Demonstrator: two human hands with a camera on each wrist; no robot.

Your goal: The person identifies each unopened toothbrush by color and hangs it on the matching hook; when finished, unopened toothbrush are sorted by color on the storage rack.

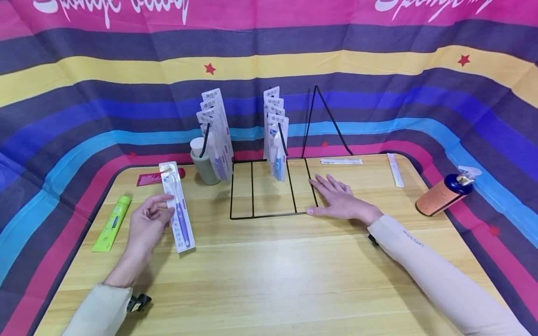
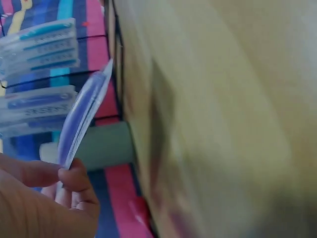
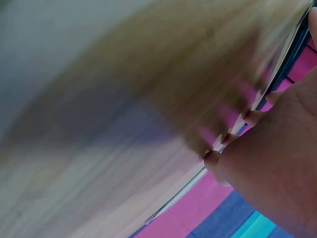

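Between thumb and fingers, my left hand [image 1: 149,219] pinches a packaged purple toothbrush [image 1: 181,219] by the edge of its blister card. In the left wrist view the same toothbrush [image 2: 86,111] tilts above the table. My right hand [image 1: 336,198] lies with fingers spread at the right end of a black wire display rack [image 1: 269,215]. Its fingertips touch the rack's base or the table beside it. Packaged purple toothbrushes [image 1: 218,135] hang on the rack's left hook, and packaged blue toothbrushes [image 1: 276,140] on its middle hook.
Behind the left hook stands a grey-green bottle [image 1: 206,163]. Left of my left hand lie a green tube [image 1: 112,224] and a red packet [image 1: 149,179]. Slim white packets [image 1: 341,161] lie at the back right, near an orange pump bottle [image 1: 441,196]. Striped cloth [image 1: 378,112] surrounds the table.
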